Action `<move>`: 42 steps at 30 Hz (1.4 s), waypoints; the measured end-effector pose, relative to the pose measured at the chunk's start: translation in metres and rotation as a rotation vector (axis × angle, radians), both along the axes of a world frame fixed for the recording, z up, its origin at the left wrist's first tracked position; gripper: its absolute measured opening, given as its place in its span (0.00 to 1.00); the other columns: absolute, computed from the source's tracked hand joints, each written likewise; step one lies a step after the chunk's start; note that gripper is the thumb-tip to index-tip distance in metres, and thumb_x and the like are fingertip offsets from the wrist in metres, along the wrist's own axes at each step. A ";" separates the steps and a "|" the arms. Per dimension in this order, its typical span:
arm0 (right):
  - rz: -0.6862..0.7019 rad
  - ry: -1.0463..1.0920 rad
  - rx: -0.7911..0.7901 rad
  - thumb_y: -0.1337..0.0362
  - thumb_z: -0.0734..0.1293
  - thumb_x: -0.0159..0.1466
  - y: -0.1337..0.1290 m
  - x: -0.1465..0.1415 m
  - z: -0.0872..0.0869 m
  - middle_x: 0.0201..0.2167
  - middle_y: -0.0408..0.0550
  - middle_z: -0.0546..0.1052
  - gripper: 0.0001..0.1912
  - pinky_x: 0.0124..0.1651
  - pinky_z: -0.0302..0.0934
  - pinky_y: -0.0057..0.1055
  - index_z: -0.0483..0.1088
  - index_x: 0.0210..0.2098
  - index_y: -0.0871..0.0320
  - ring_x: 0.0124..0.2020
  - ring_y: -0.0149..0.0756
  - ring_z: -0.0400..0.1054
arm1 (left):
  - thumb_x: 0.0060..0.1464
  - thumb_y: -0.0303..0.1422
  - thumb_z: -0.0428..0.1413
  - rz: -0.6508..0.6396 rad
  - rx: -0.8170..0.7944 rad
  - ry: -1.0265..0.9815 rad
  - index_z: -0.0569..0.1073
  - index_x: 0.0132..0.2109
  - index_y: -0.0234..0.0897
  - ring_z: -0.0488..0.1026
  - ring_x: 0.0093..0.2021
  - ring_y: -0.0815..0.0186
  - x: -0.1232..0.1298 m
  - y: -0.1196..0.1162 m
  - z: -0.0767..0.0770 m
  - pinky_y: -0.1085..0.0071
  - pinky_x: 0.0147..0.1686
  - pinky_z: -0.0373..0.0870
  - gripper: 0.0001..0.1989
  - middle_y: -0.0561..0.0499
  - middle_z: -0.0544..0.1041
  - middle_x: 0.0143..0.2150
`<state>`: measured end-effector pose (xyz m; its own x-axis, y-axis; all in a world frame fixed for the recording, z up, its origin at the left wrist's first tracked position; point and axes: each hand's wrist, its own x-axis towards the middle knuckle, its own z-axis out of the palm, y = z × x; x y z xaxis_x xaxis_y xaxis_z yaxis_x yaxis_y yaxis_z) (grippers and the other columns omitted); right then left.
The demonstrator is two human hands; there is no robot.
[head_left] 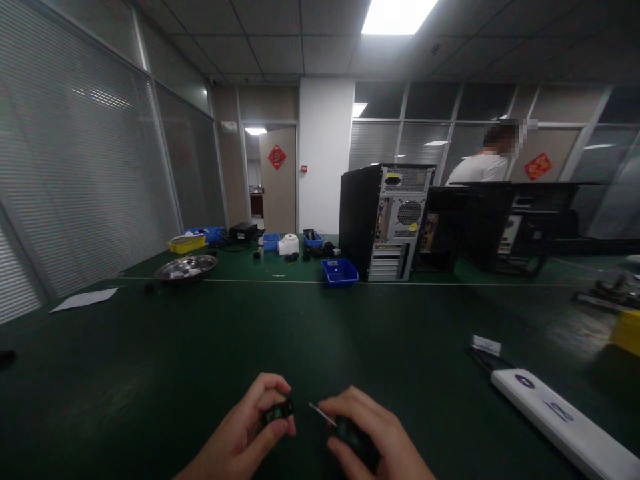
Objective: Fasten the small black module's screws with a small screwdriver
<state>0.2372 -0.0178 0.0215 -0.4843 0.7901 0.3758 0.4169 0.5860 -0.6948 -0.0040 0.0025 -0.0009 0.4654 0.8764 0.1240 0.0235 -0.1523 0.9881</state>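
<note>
Low in the head view, my left hand (250, 427) is closed round a small dark part (278, 412), with the thumb below it and the fingers curled over it. My right hand (373, 433) grips a screwdriver (353, 440) by its dark handle. The thin metal shaft (323, 414) points up and left at the small part, with a gap between its tip and the part. Both hands are above the green table (240, 340).
A white device (565, 420) lies at the right. Farther back are a blue bin (340, 273), an open computer tower (383, 223), a metal bowl (187, 268) and a paper sheet (85, 299). A person in white (479, 168) is behind the towers.
</note>
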 end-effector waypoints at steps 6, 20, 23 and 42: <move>0.062 0.045 0.005 0.74 0.64 0.64 0.001 0.003 -0.001 0.42 0.50 0.77 0.21 0.44 0.67 0.30 0.68 0.54 0.50 0.42 0.39 0.73 | 0.54 0.28 0.58 0.044 0.074 0.112 0.78 0.41 0.39 0.71 0.41 0.60 0.004 -0.005 0.015 0.66 0.41 0.65 0.07 0.49 0.74 0.40; 0.204 -0.021 -0.007 0.70 0.65 0.64 -0.001 0.000 -0.006 0.39 0.53 0.77 0.19 0.37 0.69 0.31 0.72 0.53 0.51 0.36 0.38 0.74 | 0.50 0.34 0.65 0.056 0.221 0.277 0.80 0.38 0.38 0.75 0.35 0.61 0.003 -0.010 0.015 0.69 0.34 0.67 0.08 0.47 0.78 0.34; 0.210 -0.036 -0.014 0.70 0.64 0.64 -0.001 -0.001 -0.006 0.39 0.53 0.77 0.19 0.38 0.69 0.31 0.72 0.53 0.50 0.35 0.38 0.73 | 0.51 0.35 0.64 0.051 0.270 0.309 0.80 0.39 0.38 0.75 0.35 0.60 0.004 -0.012 0.018 0.68 0.35 0.68 0.08 0.47 0.79 0.34; 0.210 0.080 -0.063 0.70 0.65 0.63 0.000 -0.005 -0.011 0.37 0.54 0.76 0.16 0.38 0.67 0.32 0.74 0.50 0.54 0.37 0.40 0.74 | 0.48 0.32 0.67 0.037 0.130 0.132 0.81 0.38 0.38 0.77 0.36 0.59 0.005 -0.012 0.012 0.67 0.36 0.70 0.08 0.46 0.80 0.35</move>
<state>0.2326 -0.0178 0.0105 -0.6116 0.6981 0.3723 0.2326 0.6084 -0.7588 0.0009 -0.0097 0.0109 0.4526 0.8738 0.1779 0.1591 -0.2755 0.9481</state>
